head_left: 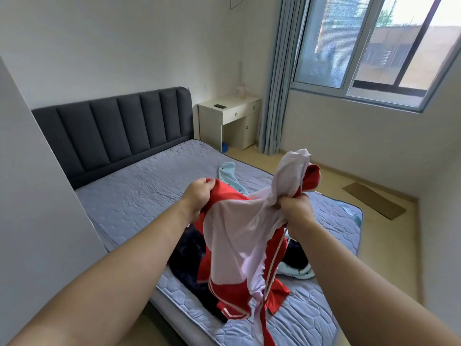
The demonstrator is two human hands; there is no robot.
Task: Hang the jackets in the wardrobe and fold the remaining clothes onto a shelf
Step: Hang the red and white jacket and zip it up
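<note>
No readable text, labels, brands or numbers anywhere. Small dark marks on the light blue garment (228,176) behind the red jacket (237,248): too blurred to read.

Jacket (239,236) above mattress (139,191), nightstand (228,116) behind, window (374,46) right

red-white jacket (239,236), perhaps inside-out, aloft

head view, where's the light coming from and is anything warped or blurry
Head view: daylight enters through the large sliding window, overexposed at its top; wide-angle lens bends its frame and the white walls; the red-and-white jacket held in both hands looks reasonably sharp.
</note>
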